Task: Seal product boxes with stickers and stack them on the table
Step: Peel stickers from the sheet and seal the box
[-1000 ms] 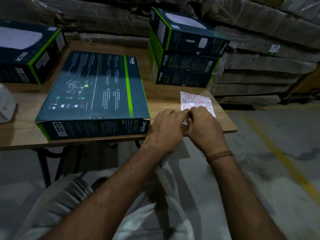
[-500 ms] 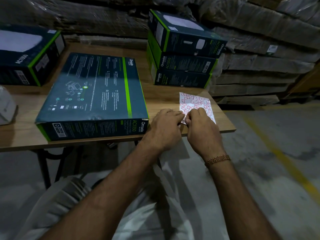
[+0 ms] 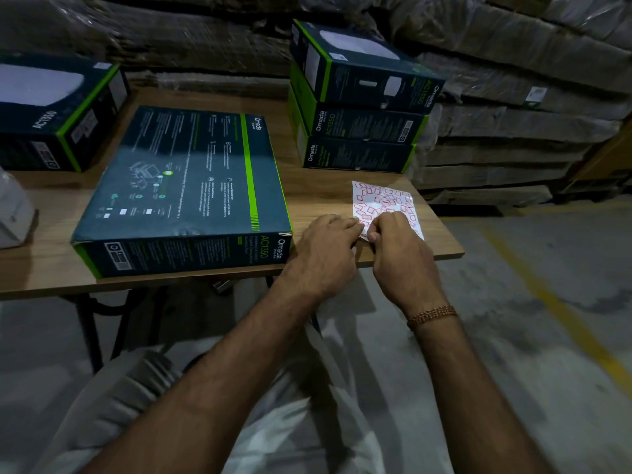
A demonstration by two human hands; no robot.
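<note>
White sticker sheet (image 3: pixel 383 201) with red outlines, right of centre on wooden table (image 3: pixel 328 186) | left hand (image 3: pixel 325 248) and right hand (image 3: pixel 398 246) both pinch its near edge | dark green box (image 3: pixel 191 179) flat at centre-left | three-box stack (image 3: pixel 359 97) upper centre

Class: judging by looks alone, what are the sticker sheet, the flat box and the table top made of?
Sticker sheet: thin glossy paper or film, slightly crinkled. Flat box: printed cardboard, smooth, dented front corner. Table: wood-grain board, probably laminate, with a thin edge.

Wood-grain table (image 3: pixel 328 186), glossy cardboard box (image 3: pixel 191 186), paper sticker sheet (image 3: pixel 379 200).
</note>
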